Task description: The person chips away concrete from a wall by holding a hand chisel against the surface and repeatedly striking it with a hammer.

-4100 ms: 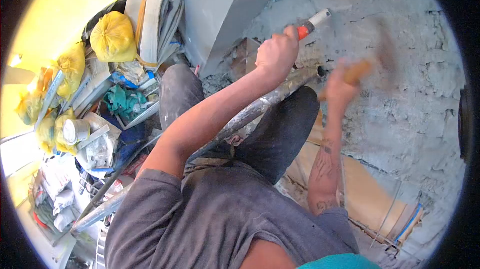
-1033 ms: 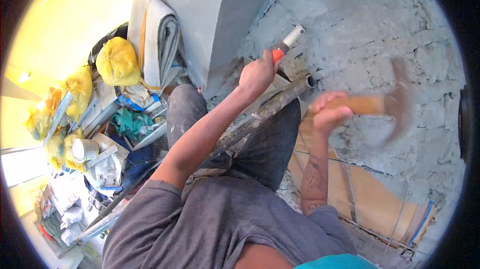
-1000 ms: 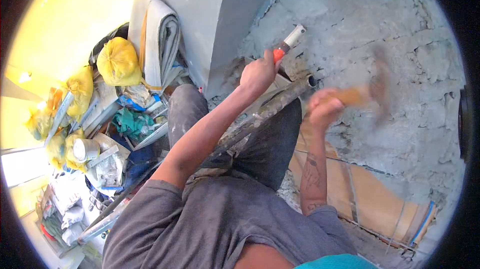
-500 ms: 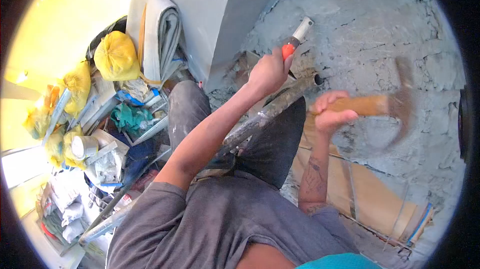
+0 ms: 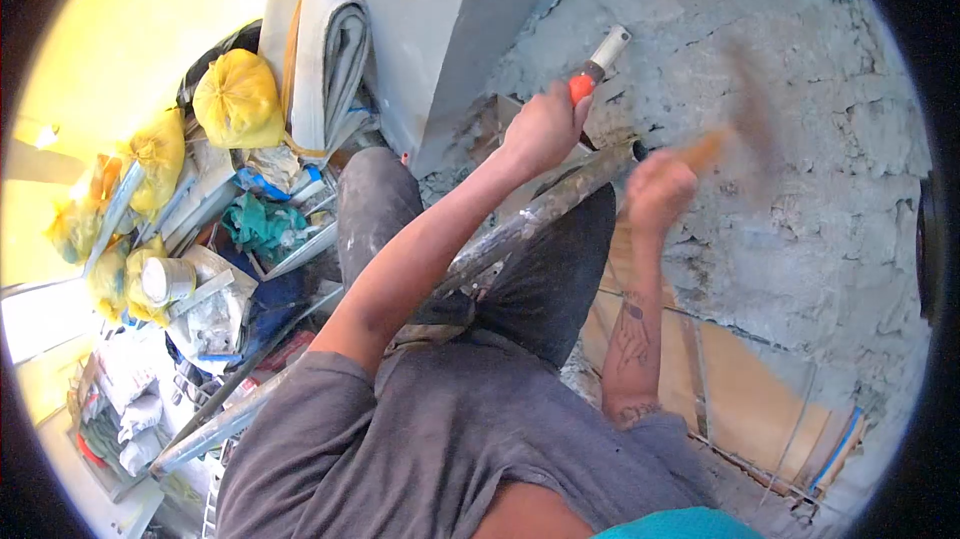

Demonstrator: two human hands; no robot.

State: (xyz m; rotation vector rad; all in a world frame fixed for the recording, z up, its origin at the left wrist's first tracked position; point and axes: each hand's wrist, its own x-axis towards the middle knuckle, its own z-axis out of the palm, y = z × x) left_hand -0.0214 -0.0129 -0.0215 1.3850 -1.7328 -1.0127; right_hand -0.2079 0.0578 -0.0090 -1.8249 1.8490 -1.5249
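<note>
My left hand (image 5: 545,129) is closed round a hand tool (image 5: 609,46) with an orange-and-dark grip and a pale metal end that points up and away. Its other end is mostly hidden by the hand, so its kind is unclear. In my right hand (image 5: 661,189) is a claw hammer (image 5: 708,150) with a wooden handle; its head is smeared by motion, raised in front of the rough grey wall surface (image 5: 820,89). A paint-spattered metal pipe (image 5: 540,219) runs diagonally between my knees, its open end close to both hands.
Yellow knotted bags (image 5: 238,101), a rolled grey mat (image 5: 325,49), a teal cloth (image 5: 258,226) and a white tub (image 5: 167,280) crowd the left side. A smooth grey panel (image 5: 395,29) stands ahead. Tan boards (image 5: 745,379) lie at lower right.
The hammer has swung up and left, its head now tilted towards the tool in my left hand. My right hand has shifted slightly up; my left hand has hardly moved.
</note>
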